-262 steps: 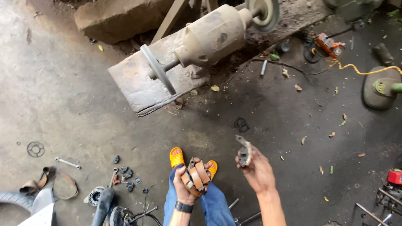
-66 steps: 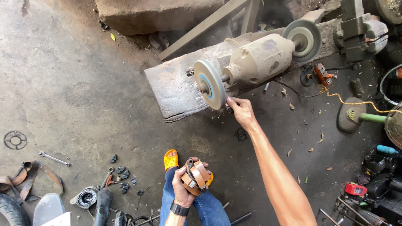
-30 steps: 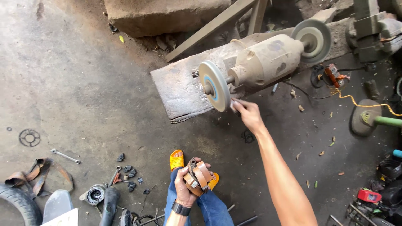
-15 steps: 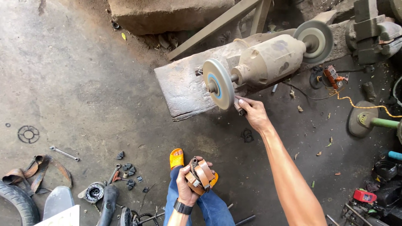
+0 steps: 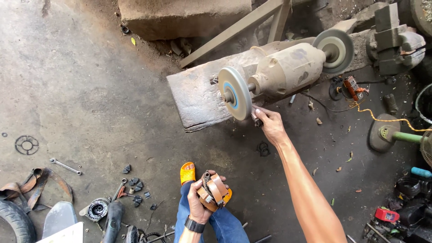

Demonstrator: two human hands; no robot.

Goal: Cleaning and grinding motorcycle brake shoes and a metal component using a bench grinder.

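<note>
A small dark metal part (image 5: 257,119) is pinched in the right hand (image 5: 271,127) and pressed against the lower rim of the grey round grinding wheel with a blue centre (image 5: 234,93). That wheel sits on the dusty beige bench grinder motor (image 5: 288,71), mounted on a worn grey slab (image 5: 198,96). At 6 o'clock from the wheel, the left hand (image 5: 198,204) is clenched around a brown copper-wound coil piece (image 5: 213,191), above an orange sandal (image 5: 187,173). At 8 o'clock, a silver spanner (image 5: 65,166) lies on the concrete floor (image 5: 81,90).
</note>
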